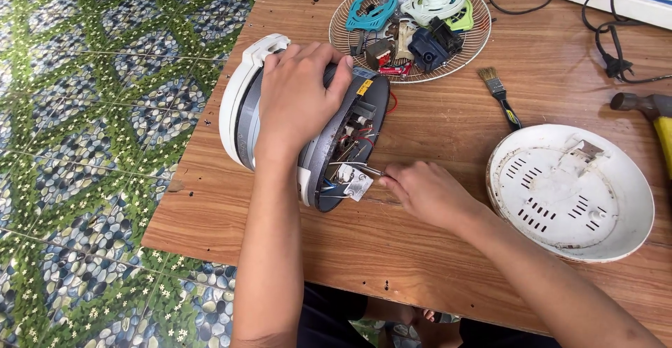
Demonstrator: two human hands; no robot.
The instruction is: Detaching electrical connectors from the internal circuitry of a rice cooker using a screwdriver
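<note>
Nearest the person, the right hand (pixel 427 193) rests low on the wooden worktop (pixel 434 250), its fingers pinched narrow around a thin metal tool (pixel 365 169) whose tip points left and slightly away, into the open underside of the appliance (pixel 308 121). The tool's long axis runs almost level with the worktop, from the hand toward the wiring (pixel 350 145) just to the hand's left. So the exposed interior lies directly left of the right hand, touching the tool's tip or just short of it; the exact contact is too small to tell.

The appliance stands tipped on its edge, its round open bottom facing right toward that hand and its white lid side (pixel 241 96) facing left. The left hand (pixel 297 93) is spread over its upper rim from above, fingers curled over the far edge, holding it on its side.

To the right, well apart, lies a white round base cover (pixel 570 194), inner face up. Beyond it, a small paintbrush (pixel 500 96) lies on the worktop, and farther still a wire fan guard (pixel 413 23) holds loose plastic and electrical parts. A hammer (pixel 647 110) shows at the right edge.
</note>
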